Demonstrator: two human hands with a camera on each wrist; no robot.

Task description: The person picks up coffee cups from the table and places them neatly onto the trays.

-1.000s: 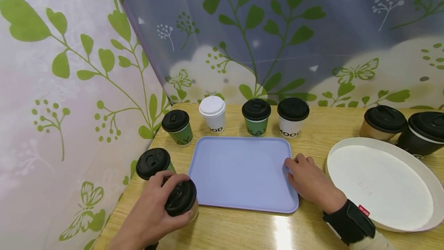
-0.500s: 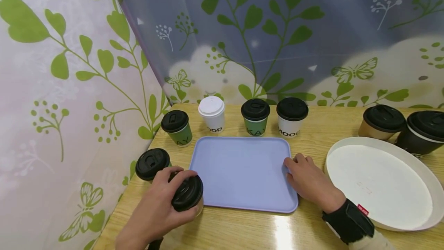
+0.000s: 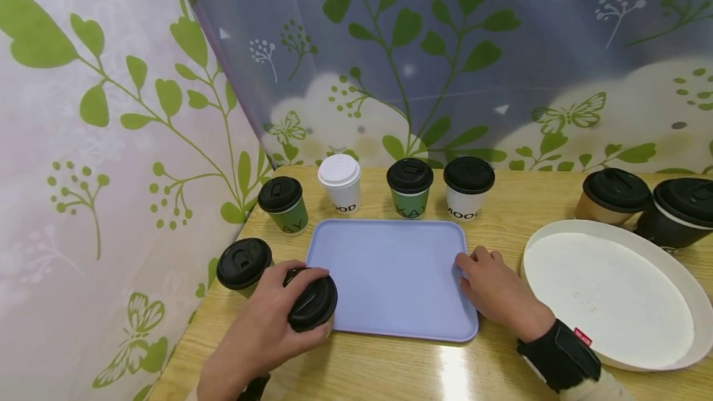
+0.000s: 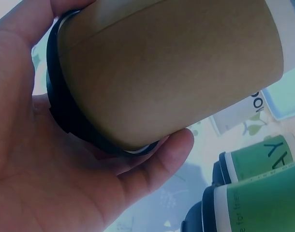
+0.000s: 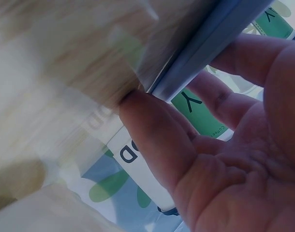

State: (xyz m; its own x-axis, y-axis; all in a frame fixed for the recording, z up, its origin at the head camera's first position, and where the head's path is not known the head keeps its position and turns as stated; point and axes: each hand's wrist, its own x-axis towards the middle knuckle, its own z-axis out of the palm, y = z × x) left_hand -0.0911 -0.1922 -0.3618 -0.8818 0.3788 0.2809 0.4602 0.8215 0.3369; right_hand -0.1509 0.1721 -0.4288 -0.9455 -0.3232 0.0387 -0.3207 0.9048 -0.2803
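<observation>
My left hand [image 3: 270,320] holds a paper coffee cup [image 4: 171,72] by its black lid [image 3: 314,302], fingers and thumb spread round the lid's rim. The cup's side is plain brown, and it is near the front left corner of a lilac rectangular tray [image 3: 390,277]. Whether its base touches the table cannot be made out. At the tray's right edge my right hand [image 3: 498,289] pinches the rim between thumb and fingers; the right wrist view shows the tray edge [image 5: 200,53] between them. Just left of my left hand stands a green cup [image 3: 245,265] with a black lid.
Behind the tray stand a green cup [image 3: 283,204], a white-lidded cup [image 3: 340,183], another green cup [image 3: 410,187] and a white cup with black lid [image 3: 469,187]. To the right lies a round white tray [image 3: 613,296], with a brown cup [image 3: 613,197] and a black cup [image 3: 682,212] behind it.
My left hand has moved the brown cup to the right, toward and partly over the tray's front left corner in the head view. My right hand stays at the tray's edge.
</observation>
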